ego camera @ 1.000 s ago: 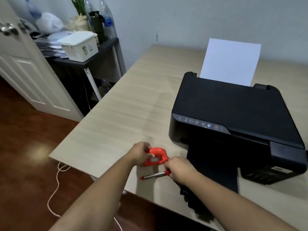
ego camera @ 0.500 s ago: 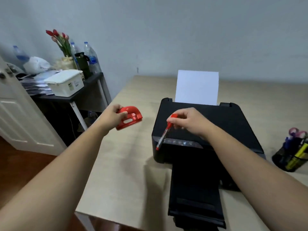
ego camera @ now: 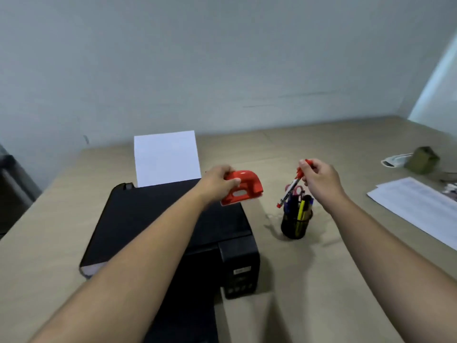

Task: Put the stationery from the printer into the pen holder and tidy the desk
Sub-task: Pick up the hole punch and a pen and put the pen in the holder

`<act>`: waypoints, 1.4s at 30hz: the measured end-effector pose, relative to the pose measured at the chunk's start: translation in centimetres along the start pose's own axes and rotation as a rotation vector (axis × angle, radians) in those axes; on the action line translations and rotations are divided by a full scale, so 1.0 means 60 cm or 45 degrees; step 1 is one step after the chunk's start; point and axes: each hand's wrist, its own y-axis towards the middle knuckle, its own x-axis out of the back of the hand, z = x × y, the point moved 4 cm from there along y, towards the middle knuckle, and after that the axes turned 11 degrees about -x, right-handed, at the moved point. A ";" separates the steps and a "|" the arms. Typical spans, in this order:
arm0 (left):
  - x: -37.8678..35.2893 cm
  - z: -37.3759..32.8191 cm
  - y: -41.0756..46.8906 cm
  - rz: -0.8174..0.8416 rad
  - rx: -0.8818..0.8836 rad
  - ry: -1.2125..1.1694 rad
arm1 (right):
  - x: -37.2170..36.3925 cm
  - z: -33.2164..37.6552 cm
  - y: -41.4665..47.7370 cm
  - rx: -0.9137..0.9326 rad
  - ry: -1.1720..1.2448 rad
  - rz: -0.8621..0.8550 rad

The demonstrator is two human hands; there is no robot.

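Observation:
My left hand grips a red hole punch in the air over the right rear corner of the black printer. My right hand pinches the top of a red pen, which hangs tip-down just above the black mesh pen holder. The holder stands on the desk right of the printer and holds several pens and pink-handled scissors.
A white sheet stands upright in the printer's rear feed. White papers lie at the right edge of the wooden desk. A face mask and a small olive box sit at the far right.
Both hands have swung right with the view. The pen went from over the printer's front to above the pen holder. The hole punch moved from left of the printer to over its right rear.

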 end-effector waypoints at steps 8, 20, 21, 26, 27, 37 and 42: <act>-0.289 -0.018 0.069 0.743 0.043 0.248 | 0.111 -0.130 0.098 -0.082 -0.191 -0.091; -0.443 0.099 0.066 0.881 0.384 0.334 | 0.074 -0.220 0.151 -0.033 -0.395 0.231; -0.445 0.105 0.067 0.862 0.406 0.317 | 0.070 -0.220 0.154 -0.017 -0.407 0.252; -0.447 0.123 0.074 0.782 0.484 0.241 | 0.038 -0.220 0.166 0.038 -0.610 0.387; -0.445 0.125 0.076 0.752 0.508 0.207 | 0.030 -0.223 0.166 0.032 -0.670 0.428; -0.427 0.122 0.104 0.262 0.687 -0.189 | -0.026 -0.280 0.151 -0.042 -0.814 0.551; -0.436 0.121 0.119 0.089 0.752 -0.273 | 0.002 -0.298 0.154 -0.253 -0.575 0.163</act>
